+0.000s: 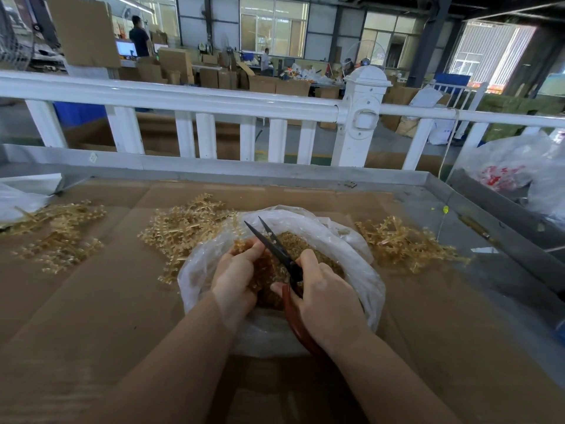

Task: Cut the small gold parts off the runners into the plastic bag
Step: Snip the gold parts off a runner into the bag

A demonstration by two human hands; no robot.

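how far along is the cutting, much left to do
Done: the plastic bag already holds a thick layer of cut gold parts. In hand: the left hand holds a runner over the bag while the right hand works the scissors, blades open. Left: runner piles lie on the cardboard beside the bag; which are uncut is unclear.

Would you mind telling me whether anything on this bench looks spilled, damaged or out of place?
Nothing stands out. The plastic bag sits open with cut gold parts inside, the scissors are open over it, and the gold runners lie in loose piles on the cardboard beside it.
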